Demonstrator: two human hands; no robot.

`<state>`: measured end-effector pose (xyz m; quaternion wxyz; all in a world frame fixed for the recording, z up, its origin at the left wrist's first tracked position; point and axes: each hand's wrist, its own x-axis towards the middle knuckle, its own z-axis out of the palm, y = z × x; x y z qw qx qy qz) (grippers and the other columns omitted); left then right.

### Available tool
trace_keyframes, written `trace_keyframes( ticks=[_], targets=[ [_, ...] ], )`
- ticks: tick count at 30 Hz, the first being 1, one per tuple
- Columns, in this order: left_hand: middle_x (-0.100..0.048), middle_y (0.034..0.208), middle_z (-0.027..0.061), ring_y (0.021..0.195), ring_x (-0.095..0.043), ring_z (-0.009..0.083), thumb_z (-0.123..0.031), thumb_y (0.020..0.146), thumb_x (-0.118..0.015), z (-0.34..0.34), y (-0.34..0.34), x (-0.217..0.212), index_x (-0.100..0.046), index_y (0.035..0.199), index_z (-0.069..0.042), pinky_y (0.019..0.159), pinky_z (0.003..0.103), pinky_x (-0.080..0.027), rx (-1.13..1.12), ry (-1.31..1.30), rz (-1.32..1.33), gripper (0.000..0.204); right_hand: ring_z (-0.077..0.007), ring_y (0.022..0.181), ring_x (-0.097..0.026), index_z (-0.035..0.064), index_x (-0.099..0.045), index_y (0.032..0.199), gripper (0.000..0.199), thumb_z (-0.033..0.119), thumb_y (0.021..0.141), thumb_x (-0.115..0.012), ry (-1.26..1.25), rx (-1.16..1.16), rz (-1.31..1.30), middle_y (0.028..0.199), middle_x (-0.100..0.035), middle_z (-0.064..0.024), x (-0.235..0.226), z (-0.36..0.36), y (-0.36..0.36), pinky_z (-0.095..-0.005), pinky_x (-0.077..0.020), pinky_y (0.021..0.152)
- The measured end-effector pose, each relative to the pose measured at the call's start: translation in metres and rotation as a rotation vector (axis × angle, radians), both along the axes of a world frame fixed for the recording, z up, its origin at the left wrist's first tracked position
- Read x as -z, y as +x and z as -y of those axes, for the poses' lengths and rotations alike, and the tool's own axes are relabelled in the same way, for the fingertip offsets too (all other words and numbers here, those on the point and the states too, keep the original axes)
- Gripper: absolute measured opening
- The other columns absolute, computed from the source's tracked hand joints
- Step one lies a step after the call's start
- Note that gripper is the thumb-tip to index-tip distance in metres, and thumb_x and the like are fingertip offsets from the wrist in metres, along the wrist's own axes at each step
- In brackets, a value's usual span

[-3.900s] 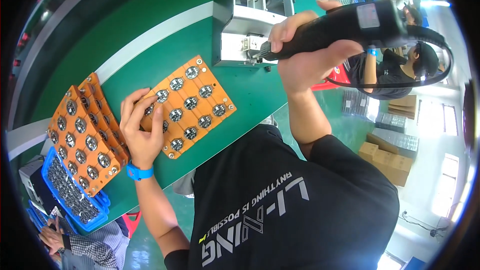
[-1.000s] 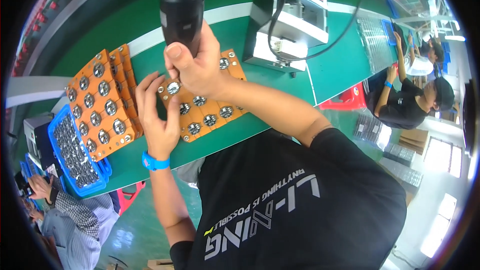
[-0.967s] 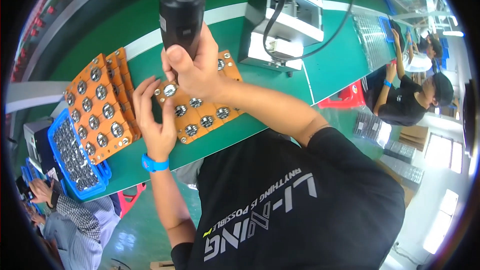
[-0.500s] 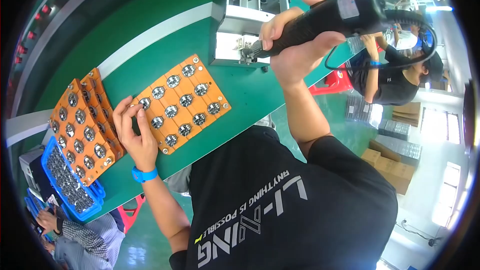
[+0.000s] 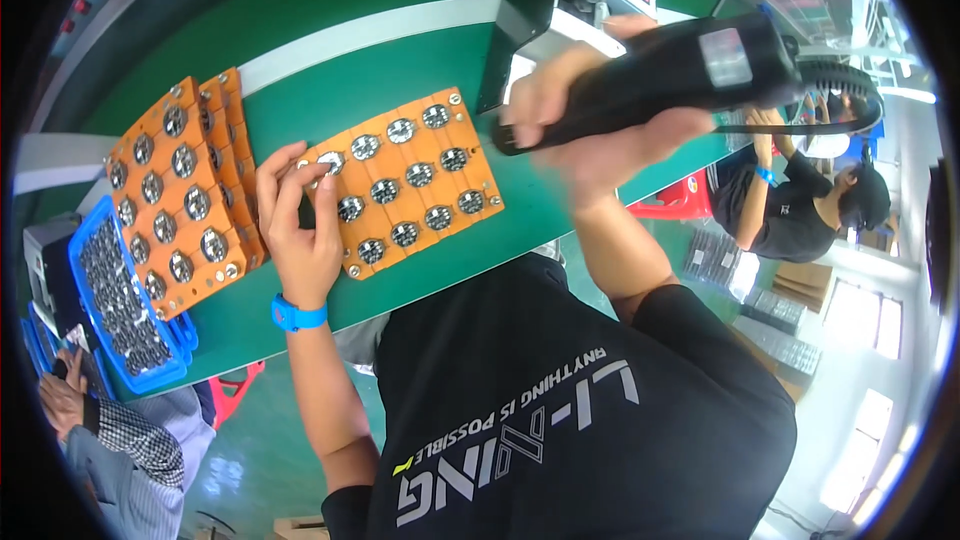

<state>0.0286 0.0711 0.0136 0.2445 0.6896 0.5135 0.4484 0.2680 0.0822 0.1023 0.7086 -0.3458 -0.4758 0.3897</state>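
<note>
My right hand [image 5: 590,120], blurred by motion, is wrapped round a thick black electric screwdriver [image 5: 660,70] with a cable at its rear. Its tip end points left, in the gap between the screw feeder [image 5: 520,20] and an orange fixture tray [image 5: 392,162]. Round silver-and-black parts sit in rows in that tray, which lies flat on the green table. My left hand [image 5: 300,225], fingers bent and apart, rests at the tray's left edge. Its fingertips touch the tray near the round part [image 5: 330,162] in the upper left corner. A blue band circles my left wrist.
More orange trays [image 5: 190,235] with round parts stand stacked at the left. Beside them is a blue basket [image 5: 183,348] full of small metal parts. A co-worker [image 5: 800,205] sits at the right near a red stool [image 5: 680,200]; another person's hands [image 5: 65,395] show at lower left.
The screwdriver has come away from the screw feeder, toward the tray. My left hand stays at the tray's left edge. The whole view has turned a little.
</note>
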Motion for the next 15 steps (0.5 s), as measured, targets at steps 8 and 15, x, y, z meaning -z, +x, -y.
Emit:
trace_keyframes(
  ticks=[8,15],
  targets=[
    [-0.06,0.112,0.0155,0.098,-0.064,0.0289,0.005,0.084,-0.063,0.007,-0.014,0.006,-0.067,0.09,0.005,0.084,0.035,-0.052,-0.034,0.029,0.031,0.007,-0.0178,0.046,-0.052,0.0057,-0.031,0.123,0.087,0.081,0.081,-0.04,0.109,-0.196,0.037,0.062,-0.053,-0.0086,0.041,-0.035,-0.117,-0.0297,-0.0435,0.045],
    [-0.059,0.11,0.0153,0.094,-0.063,0.0296,0.006,0.082,-0.064,0.011,-0.024,0.007,-0.066,0.088,0.005,0.078,0.035,-0.052,-0.026,0.008,0.093,0.007,-0.0172,0.045,-0.052,0.0018,-0.033,0.12,0.084,0.074,0.082,-0.05,0.142,-0.262,0.059,0.063,-0.054,-0.0099,0.051,-0.036,-0.136,-0.0294,-0.0451,0.046]
  ],
)
